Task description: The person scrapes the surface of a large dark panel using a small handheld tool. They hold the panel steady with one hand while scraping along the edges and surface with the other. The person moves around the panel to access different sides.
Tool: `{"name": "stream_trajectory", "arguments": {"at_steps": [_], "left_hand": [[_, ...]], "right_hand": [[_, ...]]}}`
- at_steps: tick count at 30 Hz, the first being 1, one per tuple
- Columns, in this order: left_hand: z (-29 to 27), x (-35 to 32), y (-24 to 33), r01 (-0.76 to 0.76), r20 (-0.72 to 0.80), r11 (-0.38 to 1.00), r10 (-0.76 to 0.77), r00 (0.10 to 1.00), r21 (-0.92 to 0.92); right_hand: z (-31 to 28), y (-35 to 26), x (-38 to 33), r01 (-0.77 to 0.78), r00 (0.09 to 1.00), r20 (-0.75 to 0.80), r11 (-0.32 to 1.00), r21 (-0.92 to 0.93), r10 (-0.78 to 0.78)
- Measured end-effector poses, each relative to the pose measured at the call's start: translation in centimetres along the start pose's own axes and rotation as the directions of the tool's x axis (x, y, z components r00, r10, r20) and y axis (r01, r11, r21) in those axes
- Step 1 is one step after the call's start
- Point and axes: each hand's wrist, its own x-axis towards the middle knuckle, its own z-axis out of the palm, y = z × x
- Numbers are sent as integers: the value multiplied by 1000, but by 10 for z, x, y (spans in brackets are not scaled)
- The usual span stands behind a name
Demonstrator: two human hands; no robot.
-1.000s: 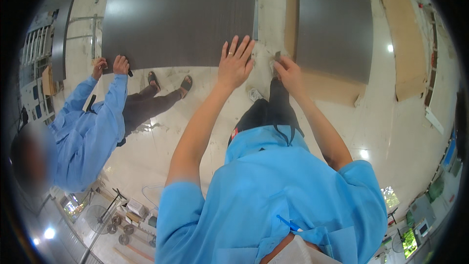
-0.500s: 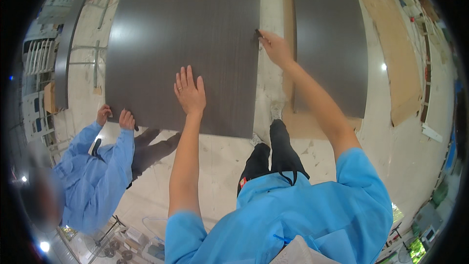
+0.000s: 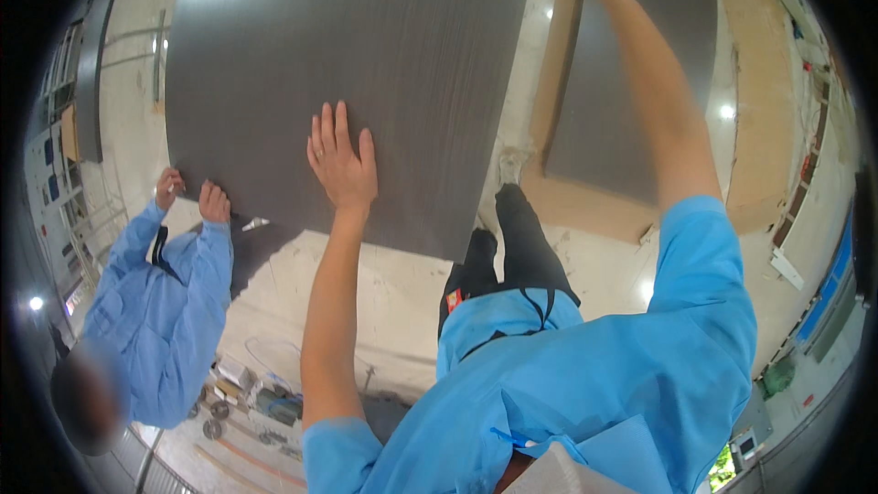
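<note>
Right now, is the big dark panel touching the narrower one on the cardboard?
Apart. The head view shows a strip of pale floor between the big dark panel and the narrower panel along their visible edges.

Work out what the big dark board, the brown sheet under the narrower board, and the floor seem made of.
Big dark board: probably wood or laminate, satin; fine streaks, soft glare. Brown sheet: likely cardboard, matte; dull tan surface. Floor: tile or sealed concrete, hard to tell, glossy; bright light reflections.
</note>
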Motion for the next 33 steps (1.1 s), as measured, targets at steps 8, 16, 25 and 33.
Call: {"name": "stream_trajectory", "arguments": {"at_steps": [8,16,25,33], "left_hand": [[11,-3,-4,-26,-76,1000,27,997,9],[23,-6,-9,-44,-156,999,39,987,-23],[4,-5,0,-33,-80,998,29,996,-46],[-5,3,4,16,25,1000,-16,1000,5]], "right_hand": [[-6,-103,-182,-49,974,219,999,-20,52],[6,-231,-430,319,927,165,940,125,-337],[-26,-286,-485,238,890,319,928,285,-326],[-18,-123,-173,-165,977,-103,966,197,188]]}}
